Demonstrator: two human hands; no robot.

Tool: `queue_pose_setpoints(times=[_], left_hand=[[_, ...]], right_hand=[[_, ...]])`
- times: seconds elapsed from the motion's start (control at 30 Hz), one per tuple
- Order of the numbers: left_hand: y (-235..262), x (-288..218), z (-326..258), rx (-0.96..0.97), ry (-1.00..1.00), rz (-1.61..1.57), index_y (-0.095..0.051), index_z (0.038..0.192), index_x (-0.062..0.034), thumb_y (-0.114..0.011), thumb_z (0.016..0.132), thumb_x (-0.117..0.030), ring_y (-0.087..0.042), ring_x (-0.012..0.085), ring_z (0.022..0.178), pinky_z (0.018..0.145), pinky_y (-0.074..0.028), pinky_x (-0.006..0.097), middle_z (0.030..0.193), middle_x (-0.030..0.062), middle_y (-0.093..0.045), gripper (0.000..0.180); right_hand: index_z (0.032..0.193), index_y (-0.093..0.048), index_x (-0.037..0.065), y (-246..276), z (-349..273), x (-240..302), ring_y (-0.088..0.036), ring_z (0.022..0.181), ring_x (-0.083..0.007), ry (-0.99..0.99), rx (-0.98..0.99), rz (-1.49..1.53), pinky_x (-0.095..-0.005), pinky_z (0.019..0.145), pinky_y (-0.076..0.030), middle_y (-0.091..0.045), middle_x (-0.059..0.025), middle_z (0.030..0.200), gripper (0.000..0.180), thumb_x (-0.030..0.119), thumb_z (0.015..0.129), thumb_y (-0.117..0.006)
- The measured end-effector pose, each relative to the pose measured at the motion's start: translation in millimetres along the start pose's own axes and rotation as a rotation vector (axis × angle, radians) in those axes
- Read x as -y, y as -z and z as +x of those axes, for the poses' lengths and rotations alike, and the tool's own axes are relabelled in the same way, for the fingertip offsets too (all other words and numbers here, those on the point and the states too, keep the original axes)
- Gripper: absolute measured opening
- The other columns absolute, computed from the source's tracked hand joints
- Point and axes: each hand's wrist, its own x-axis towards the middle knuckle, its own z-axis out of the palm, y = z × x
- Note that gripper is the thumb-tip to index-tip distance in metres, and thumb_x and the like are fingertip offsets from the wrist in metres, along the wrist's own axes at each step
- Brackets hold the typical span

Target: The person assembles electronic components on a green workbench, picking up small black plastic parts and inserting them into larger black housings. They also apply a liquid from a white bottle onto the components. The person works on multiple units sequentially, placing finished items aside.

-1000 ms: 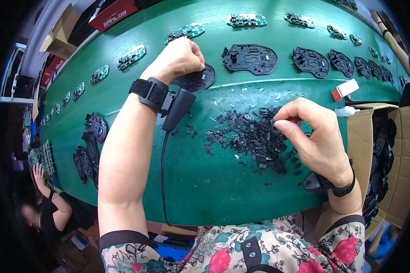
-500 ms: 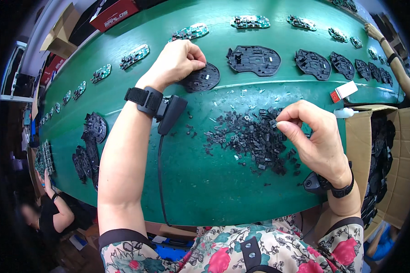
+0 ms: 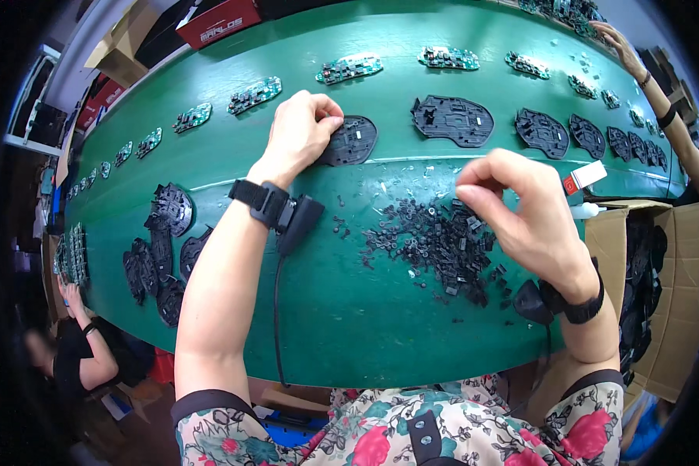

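My left hand point(image 3: 301, 133) bends over a black plastic mouse base point(image 3: 355, 141). Thumb and fingers are closed at its upper left edge and hide that part. A loose pile of small black plastic parts point(image 3: 450, 252) covers the middle of the table. Above its right side hovers my right hand point(image 3: 524, 213), thumb and forefinger pinched together. Whatever lies between those fingertips is too small to make out. Just to the right of the held piece lies another black mouse base point(image 3: 453, 122).
Green circuit boards point(image 3: 349, 69) line the far side of the green table point(image 3: 349, 326). Black shells point(image 3: 161, 241) are stacked left of my forearm. An open carton point(image 3: 679, 287) of black parts stands right, beside a small red-white box point(image 3: 585, 178). Co-workers' hands point(image 3: 620, 46) show at both sides.
My right hand has risen a little and moved left, away from the pile. My left hand stays at the mouse base. At the upper right a co-worker's hand has shifted toward the far boards.
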Motion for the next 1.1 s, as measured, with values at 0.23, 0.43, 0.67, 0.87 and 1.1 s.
queue_pose_setpoints(times=[0.23,0.43,0.67,0.87,1.1], left_hand=[[2.8,5.3,-12.9,0.014,-0.011,-0.157,-0.071,0.098,-0.0081,-0.068,0.08,-0.005,-0.052,0.0142,0.069,0.067,-0.046,0.029,0.085,0.0043,-0.057,0.019],[-4.7,8.3,-10.8,-0.016,-0.029,-0.201,-0.067,0.101,-0.0055,-0.069,0.078,-0.003,-0.054,0.0171,0.072,0.071,-0.048,0.03,0.088,0.0068,-0.057,0.022],[-11.2,15.0,-11.0,-0.026,-0.059,-0.184,-0.063,0.1,-0.0044,-0.068,0.079,-0.003,-0.057,0.0222,0.079,0.076,-0.049,0.034,0.091,0.0102,-0.058,0.022],[-9.4,9.1,-10.7,-0.018,-0.057,-0.189,-0.063,0.099,-0.0042,-0.068,0.079,-0.003,-0.058,0.0248,0.082,0.077,-0.049,0.035,0.09,0.011,-0.057,0.021],[-13.4,9.1,-9.5,-0.041,-0.087,-0.177,-0.062,0.095,-0.0032,-0.068,0.079,-0.003,-0.059,0.0296,0.089,0.081,-0.049,0.038,0.092,0.0138,-0.057,0.017]], right_hand=[[0.085,-0.069,0.002,-47.0,83.2,-26.2,-0.065,0.078,-0.0363,0.12,0.098,-0.154,-0.0434,0.072,-0.052,-0.066,-0.0194,0.079,0.011,0.008,0.077,-0.064],[0.086,-0.071,0.003,-87.9,134.8,-56.0,-0.066,0.076,-0.0327,0.066,0.249,-0.252,-0.0398,0.073,-0.053,-0.067,-0.0174,0.078,0.014,0.007,0.072,-0.069],[0.082,-0.068,0.002,-88.5,149.7,-58.9,-0.064,0.077,-0.0292,0.026,0.47,-0.283,-0.0376,0.072,-0.051,-0.065,-0.0156,0.08,0.01,0.006,0.073,-0.069],[0.084,-0.067,0.001,-89.1,146.0,-64.3,-0.065,0.085,-0.0378,0.202,0.43,-0.459,-0.0427,0.074,-0.051,-0.066,-0.0202,0.083,0.008,0.006,0.078,-0.065],[0.092,-0.058,-0.002,-66.5,131.4,-46.3,-0.061,0.074,-0.0303,0.074,0.274,-0.232,-0.0375,0.068,-0.048,-0.063,-0.0183,0.081,0.011,0.005,0.083,-0.061]])
